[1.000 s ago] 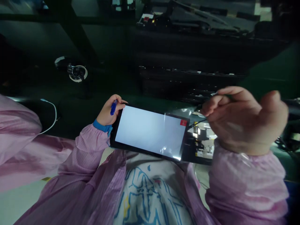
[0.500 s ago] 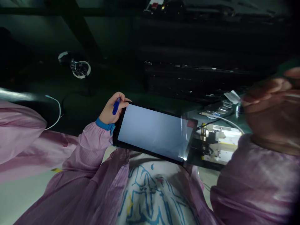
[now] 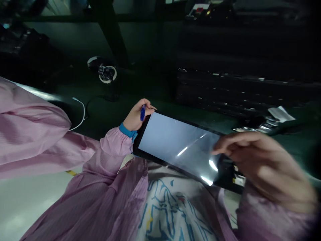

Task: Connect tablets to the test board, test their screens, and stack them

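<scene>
A flat tablet-like screen (image 3: 175, 140) with a black frame and a lit, pale display lies tilted in front of my body. My left hand (image 3: 136, 115) grips its upper left corner, and a short blue pen-like piece (image 3: 142, 112) sticks out between the fingers. My right hand (image 3: 255, 157), partly blurred, is over the screen's upper right corner. Its fingertips are drawn together there, and whatever they pinch cannot be made out. Bright streaks cross the right part of the display, as on a clear film. A blue band (image 3: 127, 130) circles my left wrist.
Behind the screen lies a dark green surface with a round, white-rimmed device (image 3: 107, 74) and a white cable (image 3: 83, 115). Dark stacked panels (image 3: 238, 90) fill the right back. A white scrap (image 3: 281, 113) lies near my right hand. A pink sleeve (image 3: 32, 124) reaches in from the left.
My right hand has come in from the far right to the screen's upper right corner, covering the red tab there. New streaks show on the display. The whole view has shifted; my left hand keeps its grip.
</scene>
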Demonstrator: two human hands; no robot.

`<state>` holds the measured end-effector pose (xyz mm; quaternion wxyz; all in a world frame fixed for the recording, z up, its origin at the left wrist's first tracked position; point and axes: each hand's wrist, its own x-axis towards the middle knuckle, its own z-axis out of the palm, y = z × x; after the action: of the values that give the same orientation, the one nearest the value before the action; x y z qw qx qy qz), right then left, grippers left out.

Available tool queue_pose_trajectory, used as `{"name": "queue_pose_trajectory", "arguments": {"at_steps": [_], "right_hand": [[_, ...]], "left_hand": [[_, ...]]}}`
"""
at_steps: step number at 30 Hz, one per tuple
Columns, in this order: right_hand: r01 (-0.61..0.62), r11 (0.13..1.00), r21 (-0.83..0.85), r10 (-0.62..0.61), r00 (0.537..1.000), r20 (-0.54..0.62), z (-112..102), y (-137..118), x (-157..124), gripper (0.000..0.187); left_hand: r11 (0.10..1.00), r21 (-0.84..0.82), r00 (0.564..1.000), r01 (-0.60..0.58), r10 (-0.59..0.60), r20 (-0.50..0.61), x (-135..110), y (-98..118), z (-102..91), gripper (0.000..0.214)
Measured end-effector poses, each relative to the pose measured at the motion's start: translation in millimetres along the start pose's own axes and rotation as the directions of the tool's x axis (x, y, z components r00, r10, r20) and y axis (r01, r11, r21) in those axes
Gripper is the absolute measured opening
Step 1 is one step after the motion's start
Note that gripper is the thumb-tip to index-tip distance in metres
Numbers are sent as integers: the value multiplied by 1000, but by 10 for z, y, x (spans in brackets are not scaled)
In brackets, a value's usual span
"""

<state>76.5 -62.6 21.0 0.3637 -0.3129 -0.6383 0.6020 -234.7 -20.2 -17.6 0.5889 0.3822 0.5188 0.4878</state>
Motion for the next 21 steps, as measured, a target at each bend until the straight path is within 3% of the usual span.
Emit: {"name": "queue_pose_trajectory", "arguments": {"at_steps": [2, 7, 13, 17, 21], "right_hand": [[12, 998, 68, -22, 990, 140, 214, -44, -32, 39], [198, 969, -146, -135, 924, 358, 665, -44, -47, 66], [324, 941, -101, -223, 816, 533, 1074, -14, -100, 63], [381, 899, -213, -212, 808, 550, 1132, -53, -140, 49], [537, 666, -518, -320, 833, 452, 973, -5, -27, 37]], "left_hand": [[999, -32, 1000, 1, -1, -5, 11, -6, -2, 20], [1000, -27, 999, -6, 5, -38, 43, -20, -5, 20], [999, -36, 1000, -5, 5, -17, 53, -16, -21, 22], [999, -44, 1000, -5, 5, -20, 60, -23, -26, 24], [998, -62, 1000, -1, 0, -27, 65, -36, -25, 28]]}}
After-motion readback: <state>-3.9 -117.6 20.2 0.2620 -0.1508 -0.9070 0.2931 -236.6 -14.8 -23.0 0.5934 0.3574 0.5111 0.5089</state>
